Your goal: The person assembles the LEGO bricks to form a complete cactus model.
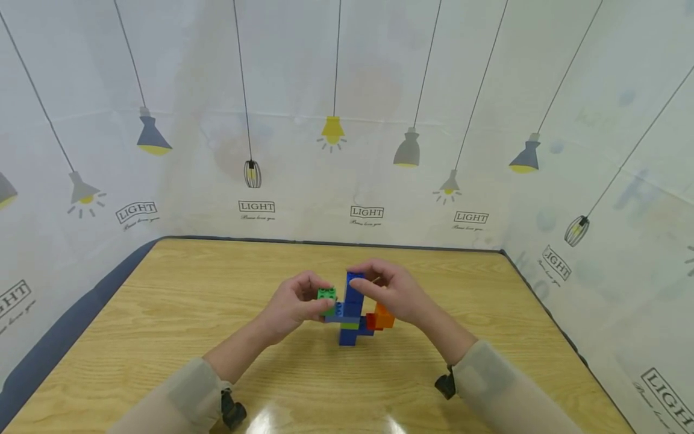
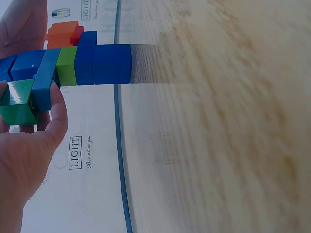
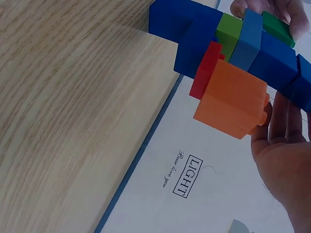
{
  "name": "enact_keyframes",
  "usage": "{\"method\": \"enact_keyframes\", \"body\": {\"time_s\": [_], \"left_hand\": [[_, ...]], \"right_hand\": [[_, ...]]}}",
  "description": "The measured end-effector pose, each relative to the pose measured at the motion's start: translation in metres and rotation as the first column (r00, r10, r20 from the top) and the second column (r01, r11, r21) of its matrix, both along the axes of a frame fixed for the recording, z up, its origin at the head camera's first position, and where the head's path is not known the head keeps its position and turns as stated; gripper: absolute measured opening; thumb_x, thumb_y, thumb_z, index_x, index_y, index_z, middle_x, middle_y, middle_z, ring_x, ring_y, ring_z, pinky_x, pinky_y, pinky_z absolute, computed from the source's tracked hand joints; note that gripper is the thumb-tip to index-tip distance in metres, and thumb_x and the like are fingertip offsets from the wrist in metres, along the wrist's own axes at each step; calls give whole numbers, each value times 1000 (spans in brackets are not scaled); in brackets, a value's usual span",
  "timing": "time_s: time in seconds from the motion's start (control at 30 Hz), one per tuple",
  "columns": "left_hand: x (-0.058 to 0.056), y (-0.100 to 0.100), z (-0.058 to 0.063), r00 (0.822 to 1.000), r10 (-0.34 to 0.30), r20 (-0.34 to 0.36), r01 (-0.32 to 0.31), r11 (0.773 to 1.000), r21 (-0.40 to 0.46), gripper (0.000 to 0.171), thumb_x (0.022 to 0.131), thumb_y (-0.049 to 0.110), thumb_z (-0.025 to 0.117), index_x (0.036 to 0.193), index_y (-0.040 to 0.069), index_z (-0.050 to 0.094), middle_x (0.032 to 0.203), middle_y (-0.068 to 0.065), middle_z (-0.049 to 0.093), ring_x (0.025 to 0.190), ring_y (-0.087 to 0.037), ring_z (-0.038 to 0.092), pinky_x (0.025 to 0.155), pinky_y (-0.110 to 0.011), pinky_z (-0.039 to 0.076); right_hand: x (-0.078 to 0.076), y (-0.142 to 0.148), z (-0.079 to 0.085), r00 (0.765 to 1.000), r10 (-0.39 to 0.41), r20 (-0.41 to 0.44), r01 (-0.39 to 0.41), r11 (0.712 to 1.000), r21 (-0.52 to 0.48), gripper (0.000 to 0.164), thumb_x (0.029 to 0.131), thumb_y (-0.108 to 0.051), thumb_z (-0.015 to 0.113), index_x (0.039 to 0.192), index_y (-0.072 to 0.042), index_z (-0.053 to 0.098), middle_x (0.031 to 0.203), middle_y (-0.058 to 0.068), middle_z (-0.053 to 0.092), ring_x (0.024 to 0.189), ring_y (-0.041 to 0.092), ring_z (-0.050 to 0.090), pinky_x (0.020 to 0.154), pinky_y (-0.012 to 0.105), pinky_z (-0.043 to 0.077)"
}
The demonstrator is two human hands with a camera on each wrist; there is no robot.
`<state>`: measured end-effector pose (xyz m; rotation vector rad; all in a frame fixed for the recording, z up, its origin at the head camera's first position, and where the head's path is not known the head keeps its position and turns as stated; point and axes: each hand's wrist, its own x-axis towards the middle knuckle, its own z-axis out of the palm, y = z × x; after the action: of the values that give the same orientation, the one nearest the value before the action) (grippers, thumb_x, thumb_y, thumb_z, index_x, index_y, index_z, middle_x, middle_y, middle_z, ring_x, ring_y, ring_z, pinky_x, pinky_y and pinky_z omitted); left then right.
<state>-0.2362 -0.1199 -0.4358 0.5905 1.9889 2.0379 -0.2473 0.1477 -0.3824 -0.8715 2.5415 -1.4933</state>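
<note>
A tower of toy building bricks stands upright on the table, with a dark blue brick [image 1: 347,337] at its foot. A lime green brick [image 2: 67,65] sits in its middle under a lighter blue brick [image 2: 45,82] that juts left. My left hand [image 1: 290,307] pinches the green brick [image 1: 327,295] on that jutting end, one fingertip near the lighter blue brick's underside. At the top, my right hand [image 1: 398,292] holds the upper dark blue brick [image 1: 355,289] between thumb and fingers. An orange brick [image 3: 231,97] and a red brick [image 3: 206,70] stick out to the right, below the right palm.
The wooden table [image 1: 217,277] has a dark blue edge strip. Behind it hangs a pale cloth backdrop [image 1: 303,205] printed with lamps. Dark wrist straps [image 1: 233,413] show at both cuffs.
</note>
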Motion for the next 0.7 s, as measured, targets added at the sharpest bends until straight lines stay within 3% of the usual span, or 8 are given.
{"method": "enact_keyframes", "body": {"time_s": [0.33, 0.7], "left_hand": [[1, 1, 3, 1000, -3, -12, 3, 1000, 0, 30, 103, 7, 74, 129, -3, 63, 109, -2, 70, 93, -18, 68, 79, -32, 68], [0, 1, 1, 1000, -5, -8, 5, 1000, 2, 31, 103, 8, 75, 130, -3, 63, 109, -2, 71, 94, -18, 69, 79, -33, 68]], "right_hand": [[1, 1, -1, 1000, 10, 5, -10, 999, -38, 27, 108, -24, 72, 132, -13, 75, 109, 8, 75, 91, 26, 66, 78, 28, 59], [1, -1, -9, 999, 41, 9, -40, 992, -121, 26, 109, -22, 70, 130, -8, 73, 113, 12, 74, 96, 26, 69, 83, 31, 63]]}}
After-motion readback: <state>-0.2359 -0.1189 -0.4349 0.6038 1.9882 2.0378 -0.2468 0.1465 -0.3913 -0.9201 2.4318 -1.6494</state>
